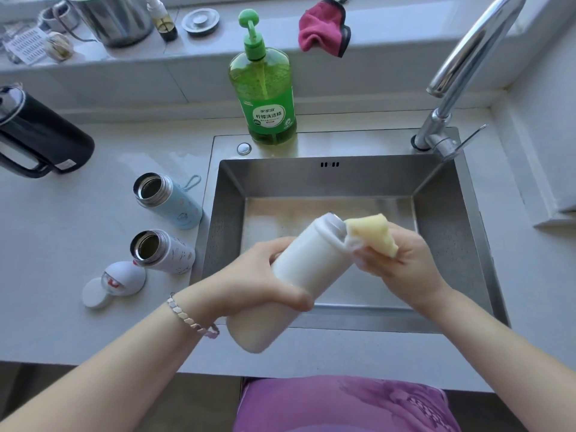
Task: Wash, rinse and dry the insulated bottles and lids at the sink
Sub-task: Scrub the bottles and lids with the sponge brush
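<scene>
Purple clothing (336,406) at 6 o'clock marks a person standing close against the sink (442,207). On the counter (62,244) at 9 o'clock, a blue bottle (170,201) and a patterned bottle (165,252) stand open beside a domed lid (124,277), apparently awaiting their turn. The left hand (268,275) wraps a white bottle (299,269), tilting its mouth toward 1 o'clock over the basin, likely so suds fall inside. The right hand (402,269) clamps a yellow sponge (374,233) against the bottle's neck. Dish soap (268,88) stands at 12 o'clock, within reach; the tap (461,63) at 2 o'clock is dry.
</scene>
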The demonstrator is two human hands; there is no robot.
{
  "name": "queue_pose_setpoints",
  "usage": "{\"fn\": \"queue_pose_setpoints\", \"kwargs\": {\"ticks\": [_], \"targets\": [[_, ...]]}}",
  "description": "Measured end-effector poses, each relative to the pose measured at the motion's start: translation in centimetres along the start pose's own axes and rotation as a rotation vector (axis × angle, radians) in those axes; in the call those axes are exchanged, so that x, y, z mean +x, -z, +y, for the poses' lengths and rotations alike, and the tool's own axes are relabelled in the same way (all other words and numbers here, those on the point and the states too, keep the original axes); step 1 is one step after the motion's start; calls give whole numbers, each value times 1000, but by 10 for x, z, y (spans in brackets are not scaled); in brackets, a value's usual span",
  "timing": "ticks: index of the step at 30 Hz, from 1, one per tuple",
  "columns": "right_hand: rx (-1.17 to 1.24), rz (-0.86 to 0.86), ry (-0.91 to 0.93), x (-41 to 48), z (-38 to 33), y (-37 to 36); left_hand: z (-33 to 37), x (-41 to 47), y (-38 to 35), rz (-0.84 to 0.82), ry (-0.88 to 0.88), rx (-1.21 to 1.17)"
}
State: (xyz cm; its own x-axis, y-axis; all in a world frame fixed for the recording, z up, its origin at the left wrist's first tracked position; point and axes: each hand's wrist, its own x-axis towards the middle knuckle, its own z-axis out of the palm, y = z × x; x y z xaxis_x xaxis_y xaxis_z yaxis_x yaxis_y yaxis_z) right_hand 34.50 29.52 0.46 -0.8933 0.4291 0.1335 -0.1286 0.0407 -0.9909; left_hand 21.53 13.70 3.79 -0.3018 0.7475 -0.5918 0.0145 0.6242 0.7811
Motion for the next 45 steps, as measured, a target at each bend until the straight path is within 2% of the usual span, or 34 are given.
{"fn": "queue_pose_setpoints", "kwargs": {"ticks": [2, 3, 6, 7, 8, 9, 13, 14, 15, 17, 21, 23, 25, 26, 27, 29, 30, 34, 37, 39, 41, 43, 44, 45], "targets": [[-1, -1, 4, 2, -2, 1, 2, 0, -2, 28, 5, -24], [3, 24, -21, 4, -2, 0, 5, 0, -4, 124, -13, 70], [39, 151, -90, 9, -3, -7, 21, 1, -11, 505, -107, 585], [43, 166, -85, 11, -5, -8, 23, 1, -9, 540, -144, 616], [47, 158, -74, 13, -7, -8, 25, 0, -6, 494, -141, 553], [49, 132, -60, 14, -10, -7, 25, 1, 0, 376, -128, 415], [84, -57, -50, 6, -11, -1, 7, 4, 19, -280, 20, -210], [87, -46, -94, 4, -10, -1, 4, 5, 19, -378, 69, -327], [82, -8, -137, 4, -9, -2, 2, 7, 18, -404, 93, -358], [38, 104, -220, 5, -6, -6, 1, 12, 14, -280, 86, -199], [-38, 212, -314, 7, 1, -22, 4, 17, -18, 233, 60, 488], [-61, 261, -338, 10, 7, -32, -1, 21, -39, 518, -22, 826], [-53, 291, -353, 12, 10, -39, -8, 26, -48, 694, -78, 886], [-64, 275, -333, 12, 11, -39, -9, 26, -45, 699, -57, 774], [-95, 225, -295, 12, 12, -37, -10, 25, -38, 655, -42, 580], [-148, 80, -198, 11, 10, -25, -9, 23, -21, 413, -35, 179], [-146, -2, -149, 11, 7, -18, -8, 21, -13, 289, -55, 87], [-244, -218, 57, 10, 2, 6, -9, 12, 3, -108, -68, -20], [-423, -313, 77, 9, 2, 14, -11, 6, 10, -231, -41, 9], [-512, -288, 23, 11, 7, 21, -16, 5, 15, -162, -68, 130], [-581, -215, -139, 13, 11, 30, -23, 5, 15, 16, -100, 239], [-649, -240, -370, 13, 17, 39, -31, 3, 11, 227, -126, 315], [-656, -253, -434, 12, 17, 43, -33, 1, 7, 316, -141, 351], [-652, -244, -424, 11, 16, 44, -35, 0, 5, 383, -149, 376]]}}
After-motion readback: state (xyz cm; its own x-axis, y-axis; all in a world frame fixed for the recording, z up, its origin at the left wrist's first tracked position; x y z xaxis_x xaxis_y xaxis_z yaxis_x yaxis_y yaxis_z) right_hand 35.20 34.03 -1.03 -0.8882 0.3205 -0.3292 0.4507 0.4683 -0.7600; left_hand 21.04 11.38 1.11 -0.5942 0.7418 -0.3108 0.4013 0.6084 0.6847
